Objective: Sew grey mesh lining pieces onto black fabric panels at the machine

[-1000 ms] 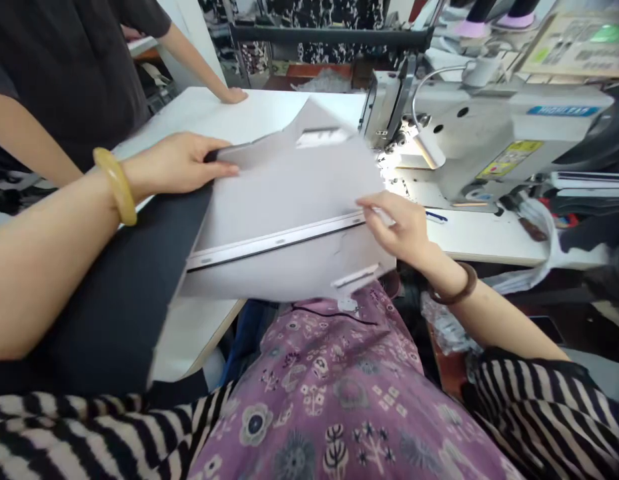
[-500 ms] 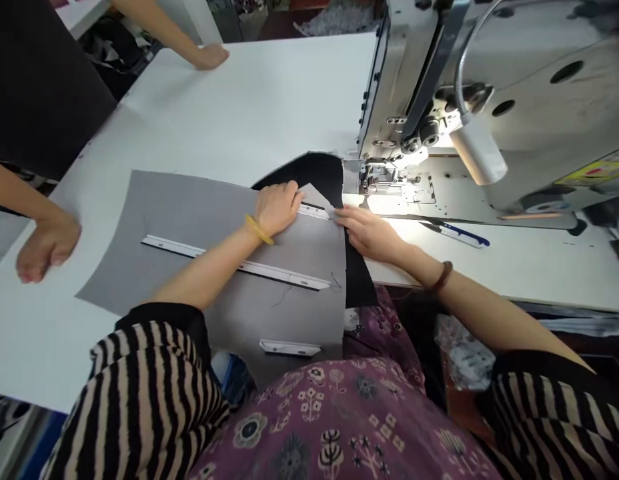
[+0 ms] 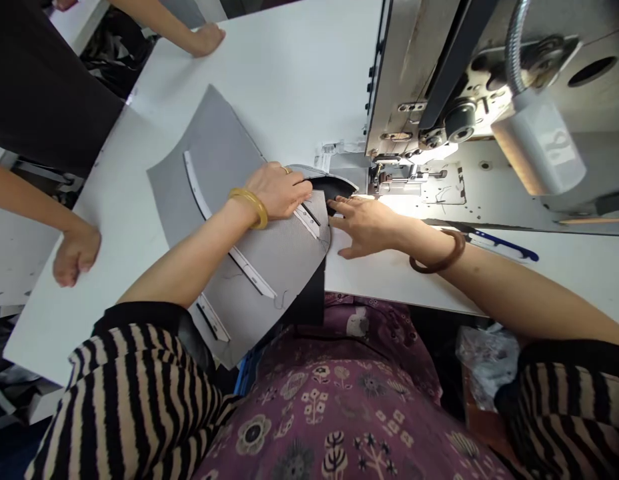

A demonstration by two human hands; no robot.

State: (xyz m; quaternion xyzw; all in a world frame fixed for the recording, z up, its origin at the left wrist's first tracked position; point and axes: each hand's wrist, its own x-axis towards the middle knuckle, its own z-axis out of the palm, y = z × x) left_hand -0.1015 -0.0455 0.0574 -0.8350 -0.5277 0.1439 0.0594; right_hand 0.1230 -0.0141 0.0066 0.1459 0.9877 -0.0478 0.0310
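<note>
Grey panel [image 3: 224,153] rotated, white table [image 3: 299,80] beyond edge

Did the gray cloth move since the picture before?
Yes: against the sewing machine, the gray cloth turned, its left end swinging away from the lap.

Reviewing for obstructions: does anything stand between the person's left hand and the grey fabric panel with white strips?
Nothing visible does: the left hand rests directly on the grey fabric panel. The right hand is beside the panel's right edge, not between them.
</note>
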